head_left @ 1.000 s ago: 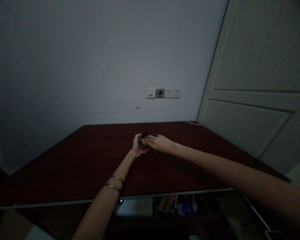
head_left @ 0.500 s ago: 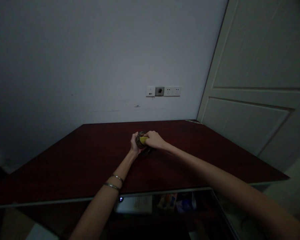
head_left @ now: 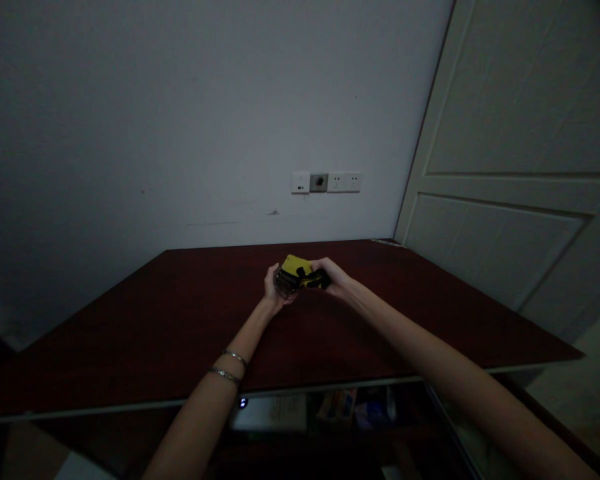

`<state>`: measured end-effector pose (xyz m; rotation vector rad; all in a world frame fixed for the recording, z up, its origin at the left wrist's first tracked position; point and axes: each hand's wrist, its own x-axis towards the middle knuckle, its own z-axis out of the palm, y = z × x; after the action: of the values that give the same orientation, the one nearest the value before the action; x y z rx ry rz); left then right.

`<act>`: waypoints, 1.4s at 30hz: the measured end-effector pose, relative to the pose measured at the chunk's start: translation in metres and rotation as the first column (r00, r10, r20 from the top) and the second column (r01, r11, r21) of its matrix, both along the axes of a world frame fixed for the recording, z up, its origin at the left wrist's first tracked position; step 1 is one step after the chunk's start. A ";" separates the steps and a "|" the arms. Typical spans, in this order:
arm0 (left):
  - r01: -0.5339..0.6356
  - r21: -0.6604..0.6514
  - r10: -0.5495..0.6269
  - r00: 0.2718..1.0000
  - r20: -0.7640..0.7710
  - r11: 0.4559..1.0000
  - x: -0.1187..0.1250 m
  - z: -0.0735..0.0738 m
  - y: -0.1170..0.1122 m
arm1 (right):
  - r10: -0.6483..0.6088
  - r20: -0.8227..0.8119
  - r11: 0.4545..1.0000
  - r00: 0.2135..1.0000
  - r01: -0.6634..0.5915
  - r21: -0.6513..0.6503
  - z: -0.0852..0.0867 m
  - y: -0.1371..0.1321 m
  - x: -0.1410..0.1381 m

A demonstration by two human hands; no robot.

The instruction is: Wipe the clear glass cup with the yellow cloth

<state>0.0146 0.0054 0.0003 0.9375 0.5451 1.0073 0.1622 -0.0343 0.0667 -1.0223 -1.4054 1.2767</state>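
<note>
Above the middle of the dark red tabletop (head_left: 190, 333), both hands meet. My left hand (head_left: 274, 293) is closed around a dark, shiny, round glass-like vessel (head_left: 283, 283); the dim light hides its exact kind. A yellow and black cloth (head_left: 298, 267) is bunched in my right hand (head_left: 334, 275), whose fingers are closed on it from the right. The cloth lies against the mouth side of the vessel, and part of it may be inside; I cannot tell. Two metal bangles (head_left: 225, 373) circle my left forearm.
Under the table's front edge an open drawer (head_left: 445, 427) holds a white flat item (head_left: 270, 412), a colourful box (head_left: 338, 407) and a blue packet (head_left: 373, 413). Wall sockets (head_left: 344, 183) sit on the wall behind. A pale panelled door (head_left: 500, 240) stands at right.
My right hand has shifted slightly right, drawing the cloth outward, so much more of its yellow and black surface shows. My left hand keeps holding the vessel, nearly in place.
</note>
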 end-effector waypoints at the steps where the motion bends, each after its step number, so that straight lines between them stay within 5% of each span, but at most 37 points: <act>1: 0.051 -0.004 -0.051 0.999 -0.004 0.999 -0.002 0.000 0.001 | -0.037 0.023 0.996 0.999 0.035 0.079 0.004 0.001 0.003; 4: 0.177 -0.022 -0.177 0.984 -0.008 0.984 -0.007 0.001 0.002 | -0.222 0.178 0.888 0.959 0.124 0.443 0.013 0.004 0.010; 7: 0.249 -0.049 -0.250 0.968 -0.013 0.967 -0.010 0.001 0.004 | -0.263 0.467 0.651 0.844 -0.202 0.732 0.014 0.001 0.015; 10: 0.286 -0.101 -0.290 0.957 -0.025 0.953 -0.011 -0.001 0.007 | -0.274 0.743 0.439 0.610 -0.608 0.661 0.009 -0.006 0.017; 12: 0.308 -0.142 -0.314 0.949 -0.021 0.941 -0.012 -0.003 0.008 | -0.319 0.833 0.356 0.453 -0.757 0.548 0.008 -0.008 0.016; 16: 0.376 -0.183 -0.385 0.923 -0.015 0.908 -0.012 -0.004 0.008 | -0.443 0.857 0.258 0.263 -0.878 0.403 0.010 -0.003 0.013; 20: 0.382 -0.215 -0.399 0.916 -0.040 0.899 -0.010 -0.002 0.004 | -0.522 0.830 0.192 0.196 -0.921 0.339 0.006 0.007 0.010; 26: 0.198 -0.158 -0.199 0.980 0.012 0.967 -0.007 0.003 -0.001 | -0.579 0.806 0.326 0.123 -0.871 0.367 0.004 0.000 0.003; 35: -0.113 -0.107 0.116 0.993 0.030 0.988 -0.004 0.003 -0.005 | -0.374 0.927 0.737 0.004 -0.605 0.300 0.018 -0.018 -0.025; 39: -0.197 -0.135 0.207 0.976 0.063 0.971 -0.003 0.002 -0.004 | -0.308 0.945 0.810 0.110 -0.491 0.321 0.019 -0.013 -0.035; 42: -0.210 -0.124 0.221 0.972 0.077 0.970 -0.003 0.000 -0.001 | -0.234 0.921 0.894 0.312 -0.303 0.330 0.018 -0.008 -0.038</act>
<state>0.0117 0.0046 0.0001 0.7369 0.6325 1.1948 0.1245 -0.0421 0.0845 -1.4926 -2.4966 0.1154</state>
